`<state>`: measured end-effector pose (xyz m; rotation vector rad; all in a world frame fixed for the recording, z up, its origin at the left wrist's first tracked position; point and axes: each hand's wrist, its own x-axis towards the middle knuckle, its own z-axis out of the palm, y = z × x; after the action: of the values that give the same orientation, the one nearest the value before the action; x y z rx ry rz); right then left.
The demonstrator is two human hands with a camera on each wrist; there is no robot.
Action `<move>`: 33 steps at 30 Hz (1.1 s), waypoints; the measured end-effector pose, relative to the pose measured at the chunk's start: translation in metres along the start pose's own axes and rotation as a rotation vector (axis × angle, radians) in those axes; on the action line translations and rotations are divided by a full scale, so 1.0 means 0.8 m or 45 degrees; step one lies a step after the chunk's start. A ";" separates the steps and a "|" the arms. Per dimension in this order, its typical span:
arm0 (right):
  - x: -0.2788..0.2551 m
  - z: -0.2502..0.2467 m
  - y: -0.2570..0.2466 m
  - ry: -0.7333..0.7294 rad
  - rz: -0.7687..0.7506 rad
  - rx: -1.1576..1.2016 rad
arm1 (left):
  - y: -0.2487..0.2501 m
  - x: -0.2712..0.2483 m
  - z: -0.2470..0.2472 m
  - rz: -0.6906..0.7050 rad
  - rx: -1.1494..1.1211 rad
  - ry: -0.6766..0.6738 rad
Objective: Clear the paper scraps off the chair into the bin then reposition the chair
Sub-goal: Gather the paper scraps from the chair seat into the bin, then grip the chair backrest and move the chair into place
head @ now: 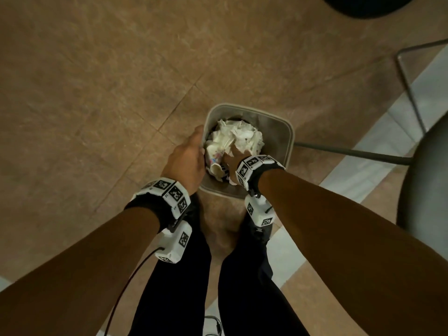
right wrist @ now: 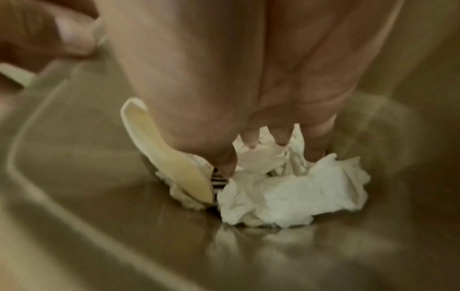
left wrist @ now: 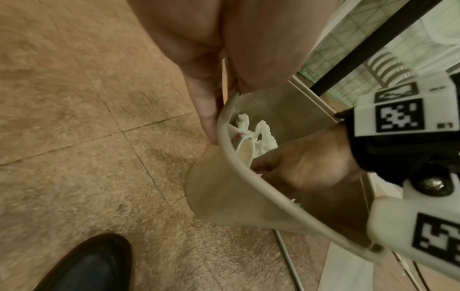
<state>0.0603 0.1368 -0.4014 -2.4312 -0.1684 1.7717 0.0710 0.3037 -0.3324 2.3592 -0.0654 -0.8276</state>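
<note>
The crumpled white paper scraps (head: 236, 138) are lying inside the grey square plastic bin (head: 286, 132) at frame centre, directly beneath both hands. The right hand (head: 234, 157) is pressing down on them with spread fingers (right wrist: 316, 141); the left hand (head: 186, 158) is gripping the bin's left rim. The dark metal-framed chair (head: 426, 180) is standing at the right edge, nearer the right arm, with its leg bar just beside the bin.
</note>
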 end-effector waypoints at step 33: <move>-0.725 0.264 0.066 0.138 0.691 1.182 | 0.075 -0.440 -0.343 -0.571 0.253 -0.372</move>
<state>-0.3171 -0.0033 0.0697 -1.9123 1.1439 1.3610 -0.0432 0.4916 0.0607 2.4546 0.2829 -1.4371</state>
